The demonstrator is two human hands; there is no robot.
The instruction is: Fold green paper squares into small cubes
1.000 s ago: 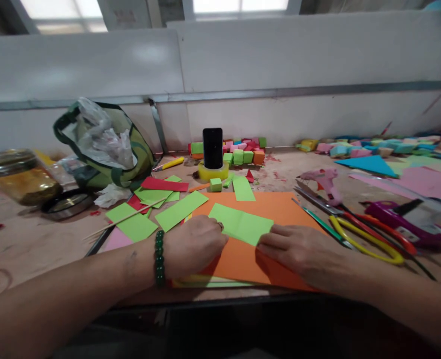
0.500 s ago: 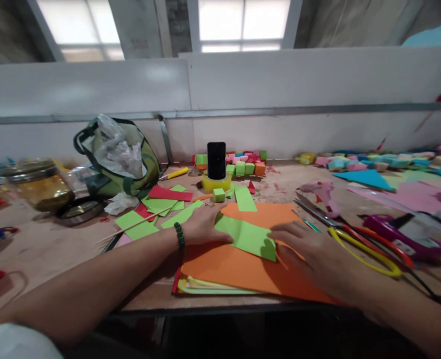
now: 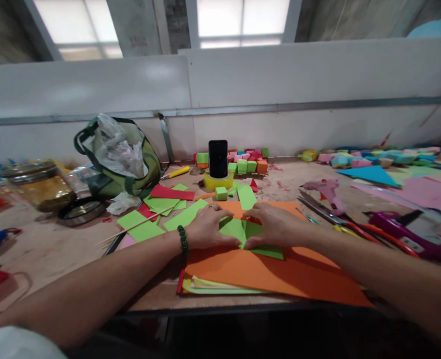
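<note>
A bright green paper strip [image 3: 232, 229] lies over a stack of coloured sheets topped by an orange sheet [image 3: 273, 273]. At the strip's left part, my left hand [image 3: 210, 227] grips it with thumb and curved fingers. My right hand [image 3: 268, 225] pinches the strip close to its middle, where a raised crease shows between both thumbs. The strip's right end rests on the orange sheet below my right palm. Just beyond the hands are a small green paper cube [image 3: 221, 193] and another green strip [image 3: 246, 196].
A phone [image 3: 218, 158] stands in a yellow tape roll [image 3: 219, 181]. Paper cubes [image 3: 247, 166] sit behind it. Scissors [image 3: 327, 212], a pink glue gun [image 3: 327, 193] and a purple glue gun [image 3: 407, 234] lie right. Green pieces, a skewer [image 3: 130, 228], a bag [image 3: 145, 162] and a jar [image 3: 37, 184] are left.
My right hand has moved left along the green strip, from its right end to near its middle. The strip now bends up in a crease between my hands.
</note>
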